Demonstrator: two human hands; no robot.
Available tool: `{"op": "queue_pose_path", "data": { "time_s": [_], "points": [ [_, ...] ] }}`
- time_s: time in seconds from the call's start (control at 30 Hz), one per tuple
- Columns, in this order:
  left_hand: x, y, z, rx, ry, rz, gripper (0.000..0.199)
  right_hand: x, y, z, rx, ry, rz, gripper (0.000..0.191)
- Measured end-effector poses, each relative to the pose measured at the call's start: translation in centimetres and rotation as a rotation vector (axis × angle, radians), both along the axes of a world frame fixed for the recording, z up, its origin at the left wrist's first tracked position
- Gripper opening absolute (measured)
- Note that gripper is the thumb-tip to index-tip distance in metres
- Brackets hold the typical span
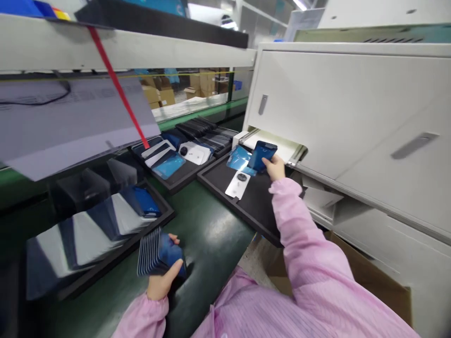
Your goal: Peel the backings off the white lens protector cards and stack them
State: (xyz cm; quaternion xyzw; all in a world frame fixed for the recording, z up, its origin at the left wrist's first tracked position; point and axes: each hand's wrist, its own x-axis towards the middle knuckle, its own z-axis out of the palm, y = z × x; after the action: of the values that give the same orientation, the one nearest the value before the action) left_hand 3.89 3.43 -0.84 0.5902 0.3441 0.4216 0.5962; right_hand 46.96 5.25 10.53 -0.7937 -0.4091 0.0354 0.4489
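Note:
My left hand [165, 277] is closed around a fanned stack of dark blue phone panels [150, 253], low over the green table. At the mouth of the white machine, my right hand [276, 166] pinches one dark blue phone panel [262, 155] by its lower right edge. That panel is tilted above a black tray [259, 206]. Clear blue film sheets [239, 157] lie just left of it, partly covered by the panel. A white phone back plate [237, 185] with a round dark camera ring rests on the same tray, nearer to me.
Another black tray [172, 185] holds white plates, blue film and dark panel stacks. At left, a long tray [165, 209] carries rows of leaning panels. The white machine cabinet [345, 108] has a slot with a conveyor [253, 139]. A red strap [118, 87] hangs from the shelf.

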Motion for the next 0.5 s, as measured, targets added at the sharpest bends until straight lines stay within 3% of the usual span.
{"op": "queue_pose_path", "data": {
  "time_s": [0.07, 0.1, 0.17, 0.23, 0.3, 0.4, 0.5],
  "points": [
    [0.1, 0.2, -0.1, -0.114, -0.083, 0.058, 0.054, -2.9, -0.9, 2.1, 0.039, -0.09, 0.21, 0.018],
    [0.3, 0.3, -0.1, -0.185, -0.118, 0.053, 0.057, -4.8, -1.4, 3.0, 0.04, -0.286, 0.491, 0.019],
    [0.6, 0.5, -0.1, -0.481, -0.339, -0.064, 0.06, -9.3, -2.1, 4.2, 0.004, -0.385, 0.808, 0.012],
    [1.0, 0.5, -0.1, -0.645, -0.451, -0.149, 0.059, -14.4, -2.6, 4.4, -0.033, -0.698, 1.163, 0.017],
    [1.4, 0.2, -0.3, -0.751, -0.464, -0.172, 0.056, -19.0, -2.6, 3.6, 0.032, -0.846, 1.401, 0.02],
    [1.8, -0.5, -0.7, -0.787, -0.435, -0.115, 0.049, -23.7, -2.2, 0.8, 0.122, -0.861, 1.584, 0.024],
    [1.7, -0.8, -0.9, -0.738, -0.418, -0.111, 0.056, -25.9, -2.5, -2.5, 0.083, -0.704, 1.536, 0.016]
  ]
}}
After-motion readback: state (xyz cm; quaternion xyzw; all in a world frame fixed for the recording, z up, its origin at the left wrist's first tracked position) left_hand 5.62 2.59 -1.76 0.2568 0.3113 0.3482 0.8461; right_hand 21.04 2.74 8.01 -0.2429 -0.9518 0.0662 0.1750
